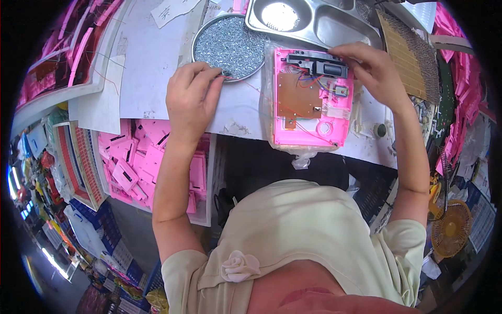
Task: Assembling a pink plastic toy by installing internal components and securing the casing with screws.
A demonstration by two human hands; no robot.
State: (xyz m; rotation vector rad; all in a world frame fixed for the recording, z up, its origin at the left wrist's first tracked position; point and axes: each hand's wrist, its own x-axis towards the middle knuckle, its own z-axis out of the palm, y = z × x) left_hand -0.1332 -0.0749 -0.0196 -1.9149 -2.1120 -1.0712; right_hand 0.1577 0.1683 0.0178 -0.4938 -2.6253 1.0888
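Observation:
My left hand [191, 97] is at the near rim of a round metal tray [195, 37] filled with small silvery screws [230, 44]. Its fingers are curled together; whatever is between their tips is too small to make out. On the bench, a pink plastic housing [308, 140] holds a brown circuit board [298, 97], thin coloured wires and a small motor-like part [341, 91]. A long black plastic mechanism [314, 65] lies across its far end. At that end's right corner, my right hand [376, 70] has thumb and fingers on the mechanism.
A steel compartment tray [342, 32] stands behind the housing. Below the bench at left, a crate [212, 178] holds pink plastic pieces [138, 162]. Another bin [99, 78] with pink parts and wires is at far left. A brown ridged panel [405, 57] leans at right.

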